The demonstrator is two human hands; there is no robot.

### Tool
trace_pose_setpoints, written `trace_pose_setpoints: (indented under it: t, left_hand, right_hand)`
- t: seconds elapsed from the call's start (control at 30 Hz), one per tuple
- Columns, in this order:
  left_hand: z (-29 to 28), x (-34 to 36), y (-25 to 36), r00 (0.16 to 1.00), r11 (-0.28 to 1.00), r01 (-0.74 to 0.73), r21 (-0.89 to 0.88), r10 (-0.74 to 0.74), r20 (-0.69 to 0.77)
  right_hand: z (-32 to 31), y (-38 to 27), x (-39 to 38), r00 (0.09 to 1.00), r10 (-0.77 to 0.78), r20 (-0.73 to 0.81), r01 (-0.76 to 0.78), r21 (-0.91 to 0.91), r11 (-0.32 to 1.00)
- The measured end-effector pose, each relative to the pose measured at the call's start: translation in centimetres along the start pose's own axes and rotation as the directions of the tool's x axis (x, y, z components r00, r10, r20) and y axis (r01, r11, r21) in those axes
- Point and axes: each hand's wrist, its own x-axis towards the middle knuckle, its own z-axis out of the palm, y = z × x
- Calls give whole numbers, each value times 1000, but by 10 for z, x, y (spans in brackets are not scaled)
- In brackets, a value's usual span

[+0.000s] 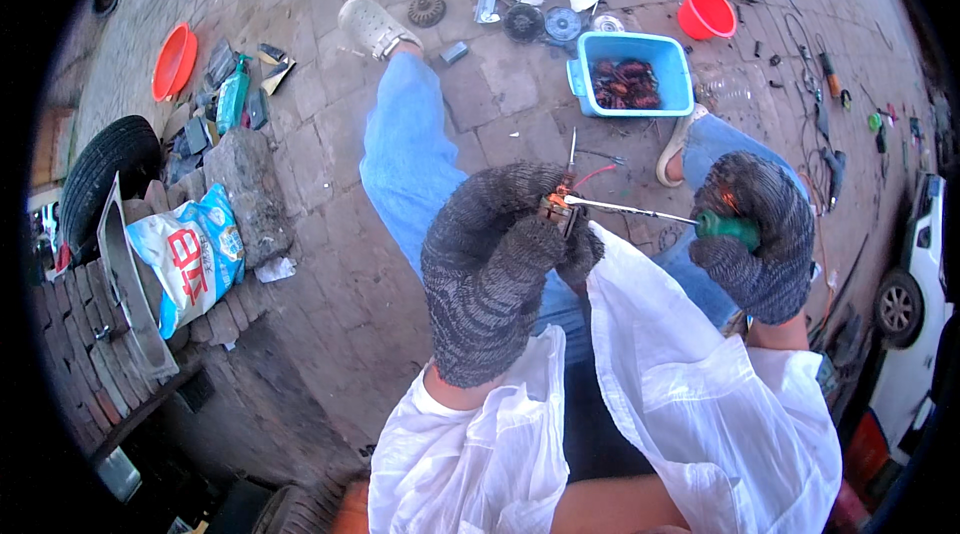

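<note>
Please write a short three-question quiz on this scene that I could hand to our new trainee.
1. Multiple choice: what does the right grip hold?
A) a pair of pliers
B) a green-handled tool with a slim, straight shaft
C) a hammer

2. True or false: the blue basin holds a heap of dark reddish parts.

3. Fill in the blank: the white-and-blue bag is toward the ____ side of the picture.

Key: 1. B; 2. true; 3. left.
</note>
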Motion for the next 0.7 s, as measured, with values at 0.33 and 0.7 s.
trace_pose_setpoints:
  t: [0.33, 0.7]
  left_hand:
    - [-2, -4, -4, 996, 981, -16, 192, 33, -85]
    - [-8, -3, -5, 992, 997, 24, 78, -14, -124]
  right_hand:
    - [-4, -3, -4, 995, 94, 19, -95, 74, 993]
    - [15, 1, 7, 975, -219, 30, 221, -190, 957]
